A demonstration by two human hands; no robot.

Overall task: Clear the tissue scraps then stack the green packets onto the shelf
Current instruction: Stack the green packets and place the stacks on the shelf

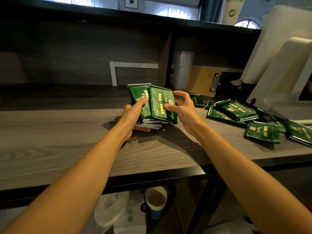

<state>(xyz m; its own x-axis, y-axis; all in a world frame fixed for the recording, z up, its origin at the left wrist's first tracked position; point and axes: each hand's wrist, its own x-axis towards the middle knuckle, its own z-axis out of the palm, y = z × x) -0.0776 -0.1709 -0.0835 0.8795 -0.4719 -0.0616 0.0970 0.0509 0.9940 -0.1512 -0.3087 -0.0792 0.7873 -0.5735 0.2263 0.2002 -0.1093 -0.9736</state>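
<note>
I see the stack of green packets (143, 105) held upright on edge over the middle of the table (50, 132), just in front of the shelf (67, 97). My left hand (133, 115) grips the stack from the left, fingers curled across its face and thumb tucked underneath. My right hand (183, 107) pinches the front packet (162, 103) by its right edge, thumb on the face and fingers hooked over the top corner.

To the right, loose green packets (236, 112) lie scattered and overlapping on the table, reaching up against a white machine (278, 73). One more packet (196, 99) lies just behind my right hand. On the shelf's right part a column of clear plastic cups (183, 70) stands beside a clipboard (202, 80) leaning on the back wall. Below the table edge sit a paper cup (156, 201) and a white plastic bag (118, 213).
</note>
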